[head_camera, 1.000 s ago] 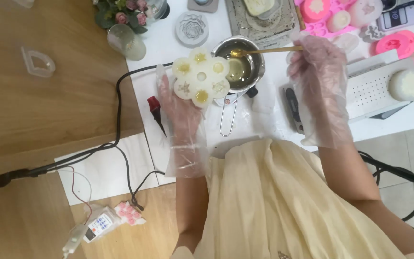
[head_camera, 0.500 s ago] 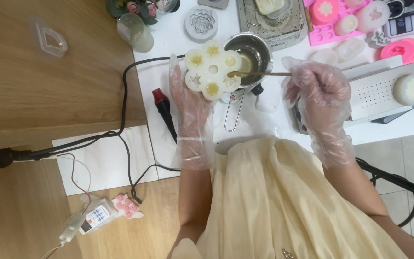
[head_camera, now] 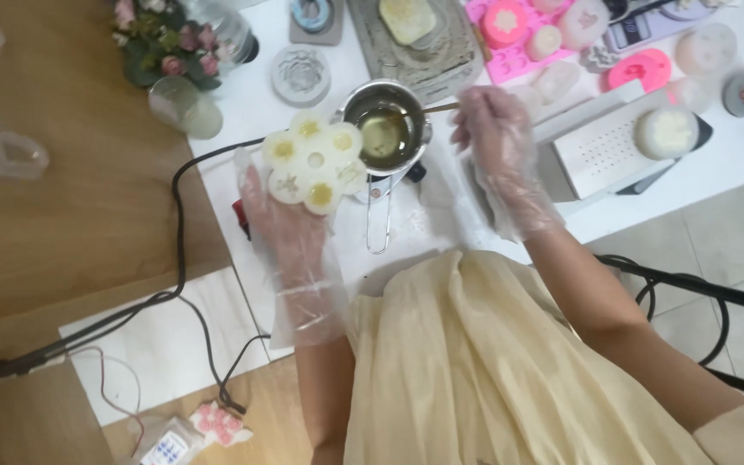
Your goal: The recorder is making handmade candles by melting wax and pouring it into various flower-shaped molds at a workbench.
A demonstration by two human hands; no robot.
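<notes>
Lifted since the earlier frame, the thin gold-coloured spoon (head_camera: 428, 110) now has its bowl over the small round steel pot of yellow liquid (head_camera: 385, 131), pinched in the clear-gloved right hand (head_camera: 497, 138). Gloved left hand (head_camera: 290, 226) grips the white flower-shaped silicone mould (head_camera: 313, 161) (cavities partly filled yellow), just beside the pot on the white table (head_camera: 251, 103).

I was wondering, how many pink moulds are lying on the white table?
2, possibly more hidden: a large pink tray mould at the table's far edge, beyond the metal pot, and a small round pink mould to its right, above the white box.
</notes>
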